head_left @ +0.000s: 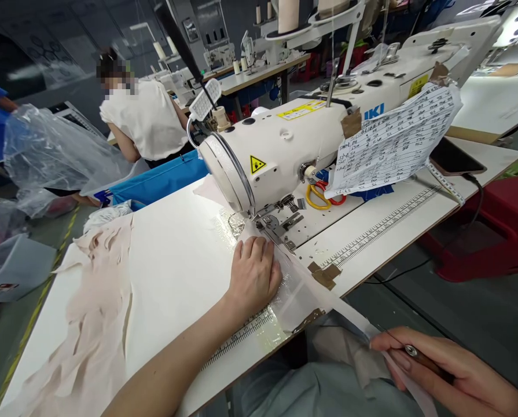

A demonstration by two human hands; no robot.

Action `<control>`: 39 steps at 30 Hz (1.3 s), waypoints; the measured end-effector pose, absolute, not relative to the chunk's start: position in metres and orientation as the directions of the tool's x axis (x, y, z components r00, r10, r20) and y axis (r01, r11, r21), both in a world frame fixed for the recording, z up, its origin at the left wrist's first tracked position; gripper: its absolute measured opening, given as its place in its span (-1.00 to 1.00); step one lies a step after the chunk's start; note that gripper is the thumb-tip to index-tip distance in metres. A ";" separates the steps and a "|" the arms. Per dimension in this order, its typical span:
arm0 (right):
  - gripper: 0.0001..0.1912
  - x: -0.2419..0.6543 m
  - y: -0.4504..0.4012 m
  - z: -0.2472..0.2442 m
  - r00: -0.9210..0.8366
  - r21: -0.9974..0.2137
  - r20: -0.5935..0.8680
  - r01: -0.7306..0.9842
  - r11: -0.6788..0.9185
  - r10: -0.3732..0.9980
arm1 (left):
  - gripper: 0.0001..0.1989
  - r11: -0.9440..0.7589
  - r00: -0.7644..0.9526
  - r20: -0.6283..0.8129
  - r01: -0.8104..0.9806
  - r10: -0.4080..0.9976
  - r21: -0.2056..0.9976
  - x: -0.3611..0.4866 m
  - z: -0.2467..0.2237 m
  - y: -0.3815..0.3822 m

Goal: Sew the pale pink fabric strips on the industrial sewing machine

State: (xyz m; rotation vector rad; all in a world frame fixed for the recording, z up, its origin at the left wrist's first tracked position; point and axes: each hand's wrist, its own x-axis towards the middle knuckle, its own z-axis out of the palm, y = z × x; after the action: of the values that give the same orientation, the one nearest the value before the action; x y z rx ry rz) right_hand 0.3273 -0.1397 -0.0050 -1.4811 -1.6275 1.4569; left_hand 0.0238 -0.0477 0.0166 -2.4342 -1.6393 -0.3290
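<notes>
My left hand (pixel 255 269) rests on the sewing machine bed just in front of the needle area. Its fingers are bent and close together, pressing down on a pale fabric strip (pixel 343 308) whose near end hangs off the table edge. At the lower right, my right hand (pixel 441 365) pinches that strip between thumb and fingers. An awl (pixel 428 362) with a dark wooden handle and thin metal tip also sits in its grip. The white sewing machine (pixel 280 150) stands directly ahead, its presser foot (pixel 253 217) close to my left fingertips.
Pale pink fabric pieces (pixel 96 301) lie on the left of the table. Yellow-and-red scissors (pixel 319 197), a handwritten sheet (pixel 389 142) and a phone (pixel 456 156) are at the right. A person in white (pixel 141 116) sits beyond; a red stool (pixel 493 226) stands right.
</notes>
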 end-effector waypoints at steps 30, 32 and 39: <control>-0.67 0.265 -0.082 0.023 -0.556 -0.952 -0.121 0.300 0.063 0.822 | -0.61 -0.346 0.345 0.221 0.938 0.912 -0.033 0.031 0.024 -0.047; -0.68 0.261 -0.079 0.025 -0.550 -0.951 -0.130 0.305 0.054 0.825 | -0.62 -0.343 0.342 0.226 0.939 0.912 -0.038 0.031 0.024 -0.046; -0.66 0.253 -0.072 0.026 -0.500 -0.947 -0.130 0.320 0.043 0.856 | -0.66 -0.349 0.357 0.228 0.934 0.906 -0.074 0.029 0.026 -0.045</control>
State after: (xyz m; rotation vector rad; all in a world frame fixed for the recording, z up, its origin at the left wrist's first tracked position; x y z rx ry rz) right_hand 0.2527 -0.0716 0.0261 -1.1813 -1.8470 1.4690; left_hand 0.0292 -0.0446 0.0262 -2.4236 -1.6665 -0.2179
